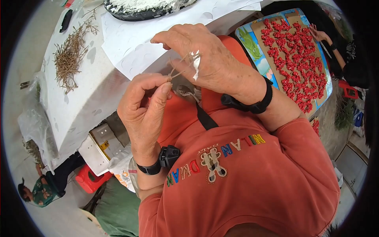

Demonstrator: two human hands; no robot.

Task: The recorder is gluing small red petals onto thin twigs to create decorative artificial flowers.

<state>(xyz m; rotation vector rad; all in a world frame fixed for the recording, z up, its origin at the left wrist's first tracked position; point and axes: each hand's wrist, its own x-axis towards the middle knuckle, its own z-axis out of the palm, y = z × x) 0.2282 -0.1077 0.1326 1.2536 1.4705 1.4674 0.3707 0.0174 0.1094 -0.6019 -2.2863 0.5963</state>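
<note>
My left hand (145, 109) pinches a thin forked twig (174, 75) between thumb and index finger. The twig's branches reach up and right, across my right hand (204, 59). My right hand is held just above, back towards the camera, fingers and thumb apart. A white smear (196, 65) shows at the twig's far ends, over the back of that hand; whether it lies on the skin is unclear. A black tray of white, crumbly material (151, 7) stands on white paper sheets (130, 38) at the top. A pile of brown twigs (69, 56) lies on the table to the left.
A black object (65, 20) lies near the twig pile on the white table (97, 77). On the right, a colourful small table (257, 56) holds red berry-like clusters (293, 59) on cardboard, with another person's hand (317, 32) beside it. Another person (44, 189) is at lower left, near a red stool (90, 179).
</note>
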